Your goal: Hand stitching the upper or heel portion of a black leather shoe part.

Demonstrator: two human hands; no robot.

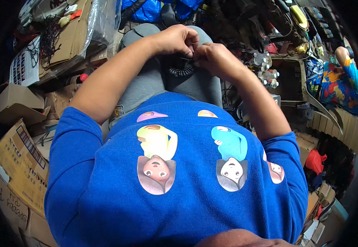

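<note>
My left hand and my right hand meet above my knees, their fingertips almost touching. The fingers of both hands are bent into a pinch. What they pinch, if anything, is too small or hidden to make out. Just below the fingertips, a black object with a ribbed, curved edge rests between my thighs in grey trousers. My hands and the shade hide its upper part, so its kind cannot be told.
Cardboard and clear plastic sheeting lie at the far left, above an open cardboard box. Several clear bottles stand right of my right forearm. Another person in colourful clothes is at the far right, beyond a curved frame.
</note>
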